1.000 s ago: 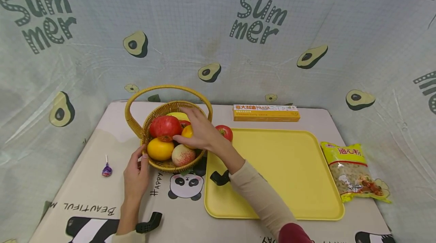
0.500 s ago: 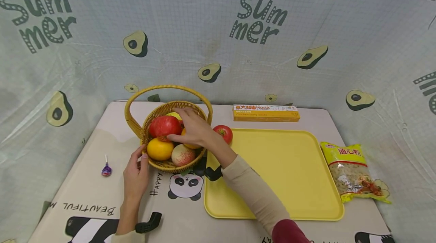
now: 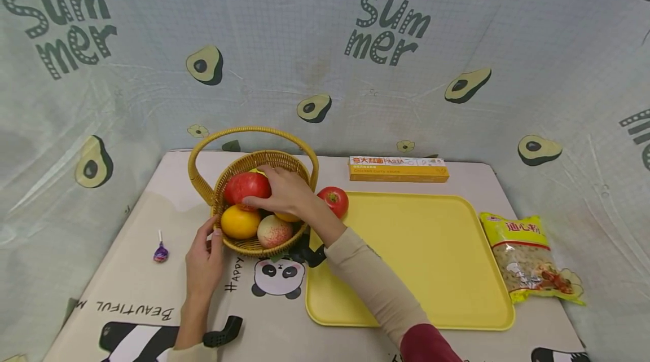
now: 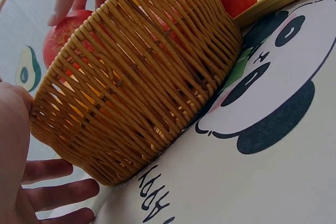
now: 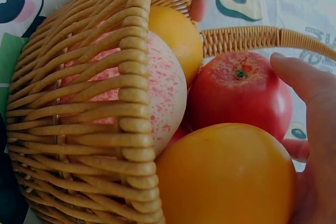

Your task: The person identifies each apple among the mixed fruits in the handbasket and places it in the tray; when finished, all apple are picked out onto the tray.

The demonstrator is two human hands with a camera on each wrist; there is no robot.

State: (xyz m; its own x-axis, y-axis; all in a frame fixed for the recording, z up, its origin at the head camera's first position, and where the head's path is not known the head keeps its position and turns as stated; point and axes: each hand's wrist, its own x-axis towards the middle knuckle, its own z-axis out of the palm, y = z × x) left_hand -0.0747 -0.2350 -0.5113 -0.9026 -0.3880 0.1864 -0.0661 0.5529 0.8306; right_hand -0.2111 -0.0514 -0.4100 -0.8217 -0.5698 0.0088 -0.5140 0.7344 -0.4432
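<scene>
Right hand [image 3: 284, 193] has shifted left and in toward the big red fruit [image 3: 247, 187] since a second ago; its thumb is now on the fruit's front and the fingers lie around the back right side. Left hand [image 3: 204, 263] hasn't moved, same spot at the left front of the wicker basket [image 4: 131, 82].

Hand state: right is curled, thumb and fingers on opposite sides of the red fruit, gripping it; some fingertips hidden. Left pinches the basket rim by thumb and forefinger; remaining fingers hang spread below, per left wrist view.

Red fruit sits inside the basket, left of middle, crown facing the person, not lifted clear. In front of it, an orange fruit [image 3: 241, 222]. To the right of that, a speckled peach [image 3: 275, 232] near the front rim. Second orange fruit [image 5: 226, 177] is under the right hand, mostly covered in head view. Bit of something yellow [image 3: 258, 171] shows behind the red fruit, mostly hidden. Basket handle [image 3: 252, 129] stands up over the back.

Outside: red apple [image 3: 333, 201] just right of the basket, at the yellow tray's [image 3: 421, 260] back left corner. Pasta box [image 3: 398, 170] behind tray, pasta bag [image 3: 528, 260] along its right edge, lollipop [image 3: 160, 253] left of the left hand.
</scene>
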